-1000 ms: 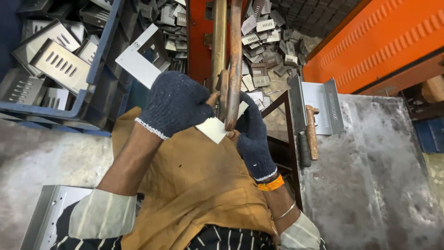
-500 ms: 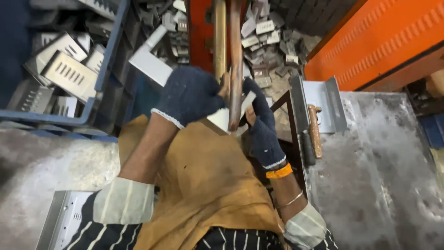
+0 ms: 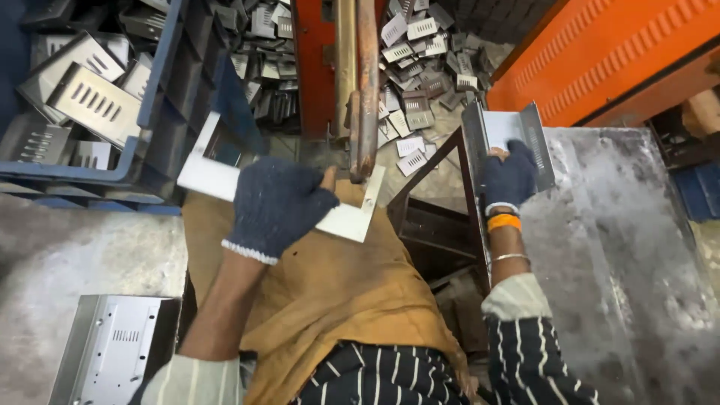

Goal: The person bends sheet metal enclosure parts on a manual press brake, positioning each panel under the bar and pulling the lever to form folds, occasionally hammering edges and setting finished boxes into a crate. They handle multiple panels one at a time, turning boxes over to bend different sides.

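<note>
Head view: left hand (image 3: 279, 206) fingers grip a white bracket (image 3: 341, 219) (under copper rods (image 3: 365, 82)), right hand (image 3: 508, 177) fingers clasp another bracket (image 3: 504, 129).

Dark knit gloves, striped sleeves

Your workstation stands on a grey, stained concrete floor (image 3: 67, 247). At your upper left, a blue plastic crate (image 3: 161, 82) holds louvred sheet-metal parts. Directly ahead, a red machine frame (image 3: 315, 67) carries two vertical rusty bars (image 3: 356, 75). Behind it, loose stamped metal pieces (image 3: 420, 67) lie heaped on the floor. An orange ribbed panel (image 3: 615, 52) runs along your upper right. Below it lies a worn grey steel counter (image 3: 637, 247).
</note>
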